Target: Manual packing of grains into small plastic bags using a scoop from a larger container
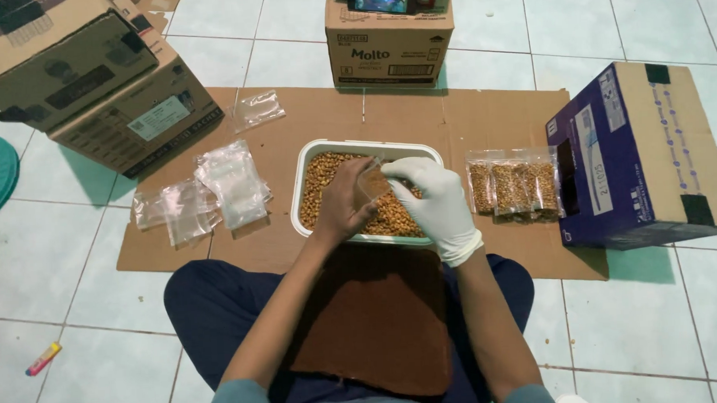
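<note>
A white rectangular tub (309,151) full of small brown nuts sits on a flat cardboard sheet (491,117) in front of me. Over the tub, my bare left hand (341,204) holds a small clear plastic bag (372,182) partly filled with nuts. My right hand (434,200), in a white glove, is at the bag's mouth with its fingers bent over it. Right of the tub, filled bags of nuts (513,186) lie side by side.
Empty clear bags (207,191) lie heaped left of the tub, one more (256,110) further back. Cardboard boxes stand at back left (92,84), back centre (389,45) and right (651,151). A brown pad (371,320) rests on my lap.
</note>
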